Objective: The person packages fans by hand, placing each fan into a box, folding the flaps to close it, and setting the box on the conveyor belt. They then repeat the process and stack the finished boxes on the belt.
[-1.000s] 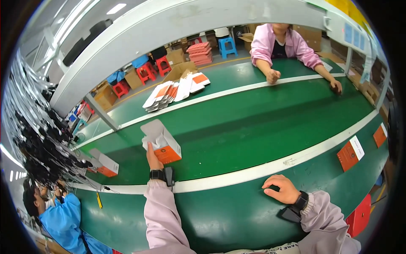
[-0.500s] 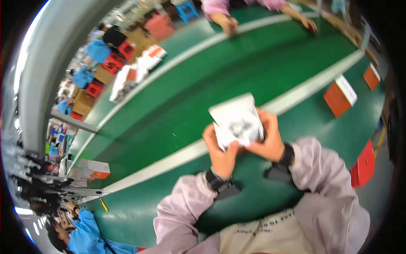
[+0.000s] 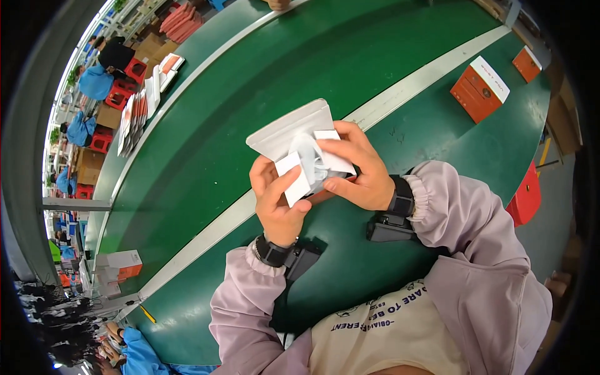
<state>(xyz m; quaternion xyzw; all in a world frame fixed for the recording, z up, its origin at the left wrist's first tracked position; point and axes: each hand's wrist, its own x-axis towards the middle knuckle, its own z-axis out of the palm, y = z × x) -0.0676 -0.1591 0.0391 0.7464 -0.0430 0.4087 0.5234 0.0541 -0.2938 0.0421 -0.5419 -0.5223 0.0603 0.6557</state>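
Note:
Between my hands is a small white cardboard box (image 3: 289, 135) with its lid raised and its side flaps spread. Inside lies a white or clear wrapped item (image 3: 304, 157); its kind is not plain. My left hand (image 3: 275, 197) grips the box's left side, its fingers at the left flap (image 3: 292, 181). From the right, my right hand (image 3: 362, 167) holds the other side, fingers over the right flap (image 3: 334, 150) and thumb near the front edge. Both wrists wear black straps with dark blocks attached.
Orange-and-white boxes (image 3: 480, 92) stand on the green table at the right. A white-and-orange box (image 3: 122, 265) and a yellow cutter (image 3: 148, 314) are at the left. Flat cartons (image 3: 134, 115) lie across the belt (image 3: 206, 150). A co-worker's blue sleeve (image 3: 140, 351) shows lower left.
Both hands and the box have shifted left and a little closer. The box's side flaps now stand out, with fingers on them. The view has turned, so surroundings sit differently.

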